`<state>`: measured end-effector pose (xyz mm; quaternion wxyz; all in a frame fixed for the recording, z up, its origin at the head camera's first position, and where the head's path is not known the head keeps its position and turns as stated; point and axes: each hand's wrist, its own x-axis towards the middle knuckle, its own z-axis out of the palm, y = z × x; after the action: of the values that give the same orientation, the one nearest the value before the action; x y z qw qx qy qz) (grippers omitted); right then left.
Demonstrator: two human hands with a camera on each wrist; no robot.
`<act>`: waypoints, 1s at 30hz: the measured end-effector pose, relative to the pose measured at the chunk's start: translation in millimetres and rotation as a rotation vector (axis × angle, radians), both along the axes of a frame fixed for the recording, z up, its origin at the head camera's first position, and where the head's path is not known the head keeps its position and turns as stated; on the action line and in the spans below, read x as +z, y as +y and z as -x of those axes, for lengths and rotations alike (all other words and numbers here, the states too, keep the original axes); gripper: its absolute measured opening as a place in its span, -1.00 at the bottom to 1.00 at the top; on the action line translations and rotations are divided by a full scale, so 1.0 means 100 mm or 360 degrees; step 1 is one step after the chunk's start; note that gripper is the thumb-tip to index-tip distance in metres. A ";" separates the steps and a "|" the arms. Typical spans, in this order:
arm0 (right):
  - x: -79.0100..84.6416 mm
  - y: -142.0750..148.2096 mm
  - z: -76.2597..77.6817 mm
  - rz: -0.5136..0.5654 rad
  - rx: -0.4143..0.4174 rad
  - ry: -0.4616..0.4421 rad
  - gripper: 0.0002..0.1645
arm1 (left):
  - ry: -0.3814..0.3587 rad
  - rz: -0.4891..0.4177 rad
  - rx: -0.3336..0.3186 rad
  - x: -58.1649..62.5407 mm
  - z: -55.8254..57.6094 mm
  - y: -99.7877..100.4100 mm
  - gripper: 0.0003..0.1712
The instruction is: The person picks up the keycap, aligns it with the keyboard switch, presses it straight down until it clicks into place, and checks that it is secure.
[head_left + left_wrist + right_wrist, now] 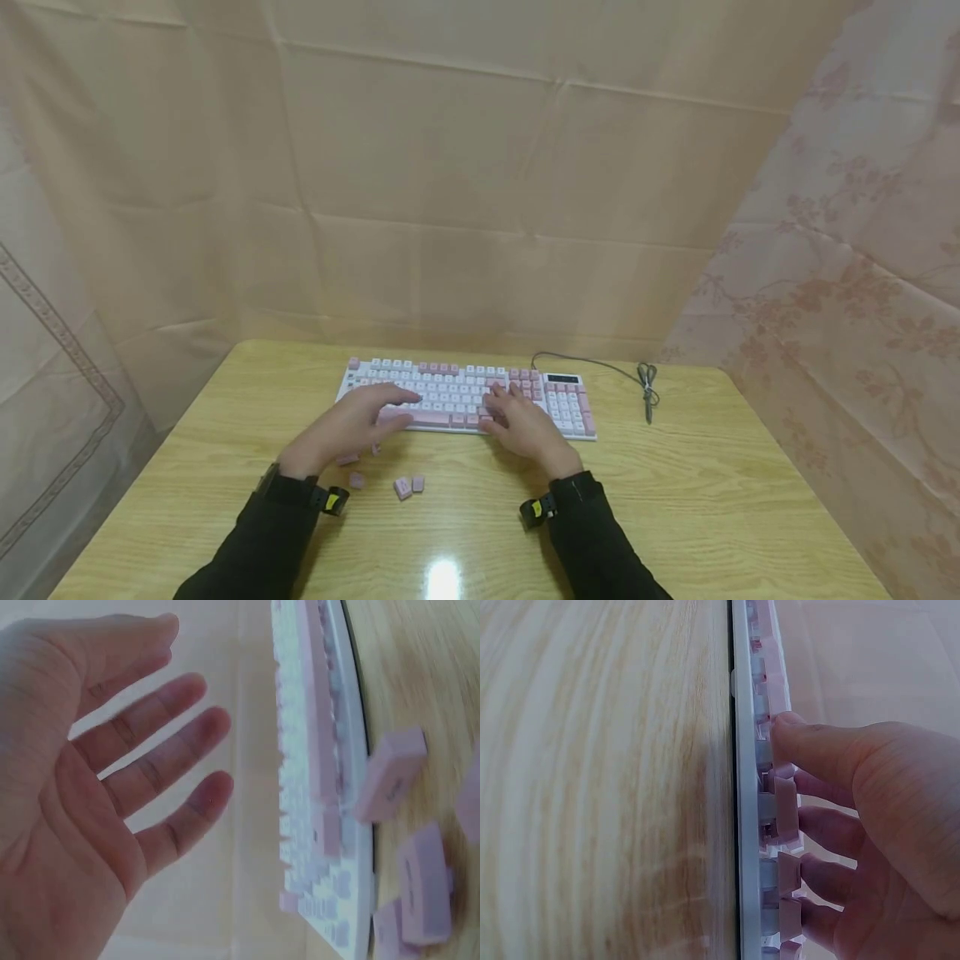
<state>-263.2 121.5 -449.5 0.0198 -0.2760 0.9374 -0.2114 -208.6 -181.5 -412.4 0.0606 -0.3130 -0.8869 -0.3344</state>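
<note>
White-and-pink keyboard (465,400) observed flat on the wooden table (712,483). Left hand (352,421) hovers over its nine o'clock end; fingers spread and relaxed, grip released, nothing held. Right hand (527,427) stands at four o'clock from the keyboard's centre, thumb and fingertips touching keys (786,810); not clenched, no grasp seen. Loose pink keycaps (402,488) lie at seven to eight o'clock, just beside the keyboard. Bundled cable (647,385) noted at three o'clock.
</note>
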 end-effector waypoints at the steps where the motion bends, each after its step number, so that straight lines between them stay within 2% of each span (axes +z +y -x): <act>1: 0.00 0.00 0.00 0.0001 0.0000 -0.0001 -0.40 | 0.0014 -0.0014 -0.0041 0.00 0.00 0.02 -0.65; 4: 0.00 0.00 0.00 -0.0005 -0.0002 -0.0014 -0.40 | 0.0018 -0.0028 -0.0144 0.00 -0.02 0.09 -0.63; 7: 0.00 0.01 0.00 -0.0015 -0.0004 -0.0023 -0.39 | -0.0047 0.0002 -0.0210 0.00 -0.03 0.16 -0.57; 14: 0.00 0.00 0.01 -0.0021 -0.0011 -0.0024 -0.39 | -0.0362 0.0166 -0.0244 -0.01 -0.09 0.28 -0.53; 19: -0.01 0.00 0.01 -0.0004 -0.0006 -0.0026 -0.39 | -0.0570 0.0195 -0.0250 -0.04 -0.12 0.34 -0.59; 25: -0.01 0.01 0.02 -0.0007 0.0004 -0.0019 -0.38 | -0.0639 0.0216 -0.0361 -0.08 -0.15 0.39 -0.66; 30: 0.00 0.01 0.01 -0.0008 0.0003 -0.0021 -0.39 | -0.0674 0.0275 -0.0340 -0.11 -0.16 0.40 -0.67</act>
<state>-263.8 122.2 -449.7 0.0270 -0.2755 0.9375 -0.2108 -192.6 -141.5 -423.1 -0.1893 -0.3318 -0.8670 -0.3200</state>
